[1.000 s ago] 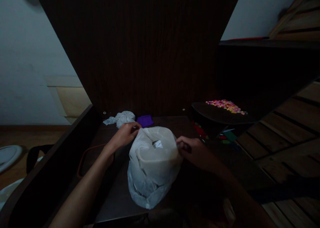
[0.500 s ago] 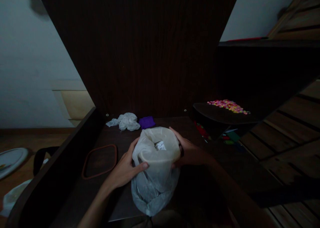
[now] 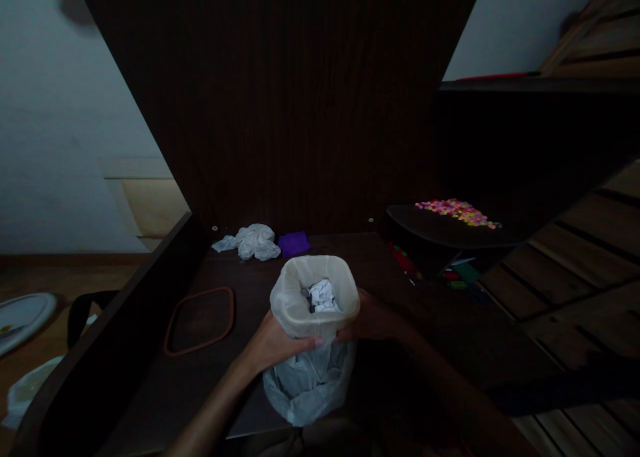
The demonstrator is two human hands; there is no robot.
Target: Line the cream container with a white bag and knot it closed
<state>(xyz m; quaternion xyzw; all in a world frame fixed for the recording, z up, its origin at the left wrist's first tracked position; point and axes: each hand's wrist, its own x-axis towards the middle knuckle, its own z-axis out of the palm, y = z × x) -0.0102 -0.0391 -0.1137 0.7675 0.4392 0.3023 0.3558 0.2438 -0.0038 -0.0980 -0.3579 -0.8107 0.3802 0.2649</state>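
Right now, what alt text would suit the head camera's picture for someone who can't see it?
A left hand and right hand grip a bag-lined pale bin holding crumpled white scraps. Behind it on the dark surface lie a crumpled white bag and a purple item, with a brown frame at left.

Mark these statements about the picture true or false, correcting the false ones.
1. The left hand and right hand both touch the bag-covered container. True.
2. The container is empty. False: crumpled white paper shows inside.
3. A purple item lies beside crumpled white plastic. True.
4. Nothing lies left of the container. False: a brown frame lies there.
5. Small colourful pieces lie on a shelf at right. True.
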